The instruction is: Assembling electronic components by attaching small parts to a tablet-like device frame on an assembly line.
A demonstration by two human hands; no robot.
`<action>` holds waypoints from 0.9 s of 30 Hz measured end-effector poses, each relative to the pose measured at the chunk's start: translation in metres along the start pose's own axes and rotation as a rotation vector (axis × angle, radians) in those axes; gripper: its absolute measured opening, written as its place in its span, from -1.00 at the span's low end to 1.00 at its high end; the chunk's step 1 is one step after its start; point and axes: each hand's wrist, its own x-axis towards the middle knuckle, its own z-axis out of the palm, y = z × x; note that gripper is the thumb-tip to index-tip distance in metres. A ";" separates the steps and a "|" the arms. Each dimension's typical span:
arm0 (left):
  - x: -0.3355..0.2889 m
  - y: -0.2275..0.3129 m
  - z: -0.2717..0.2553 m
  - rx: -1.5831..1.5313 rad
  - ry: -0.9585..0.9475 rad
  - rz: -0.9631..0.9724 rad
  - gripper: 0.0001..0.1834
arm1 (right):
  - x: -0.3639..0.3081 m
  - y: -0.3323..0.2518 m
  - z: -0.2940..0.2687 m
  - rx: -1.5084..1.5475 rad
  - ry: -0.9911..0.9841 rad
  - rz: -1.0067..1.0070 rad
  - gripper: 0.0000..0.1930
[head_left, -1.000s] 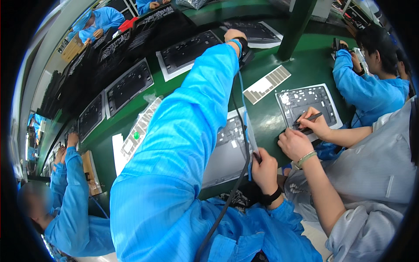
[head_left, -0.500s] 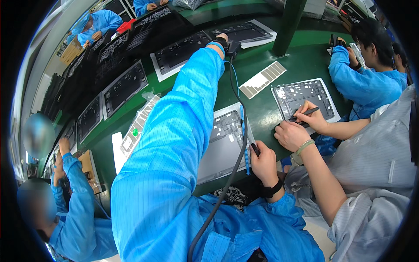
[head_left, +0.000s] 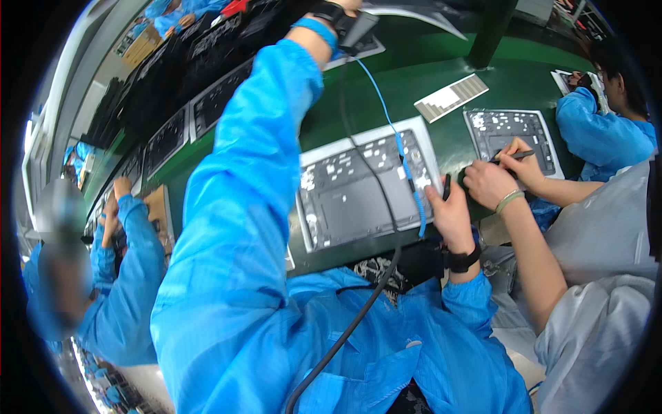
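In front of me lies a flat grey panel with white patches, on a pale sheet. At its right edge, my right hand is closed around a slim black pen-like tool. My left hand stretches far across the bench, above the panel, and is cut off by the top of the picture; its fingers do not show clearly. Next to that hand is the blurred pale edge of another panel. A blue wrist cord and a black cable cross over the near panel.
To the right, a person in grey works with a black pen on another patched panel. A sticker sheet lies behind, near a dark green post. Dark panels line the left, where people in blue sit.
My left hand has reached farther forward, to the top edge. The view has shifted, uncovering more of the near panel. My right hand keeps the pen-like tool by the panel's edge.
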 end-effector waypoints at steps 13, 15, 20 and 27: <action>-0.534 0.060 -0.245 -1.894 0.791 -0.896 -0.72 | 0.044 -0.096 -0.011 0.183 0.033 -0.049 -0.79; -0.585 0.075 -0.247 -1.925 0.875 -0.919 -0.73 | 0.061 -0.118 -0.015 0.110 0.042 -0.086 -0.80; -0.641 0.147 -0.241 -1.871 1.089 -1.037 -0.69 | 0.165 -0.155 -0.025 0.048 0.137 -0.310 -0.74; -0.660 0.210 -0.158 -1.911 0.963 -1.081 -0.57 | 0.245 -0.275 -0.007 -0.165 0.166 -0.381 -0.68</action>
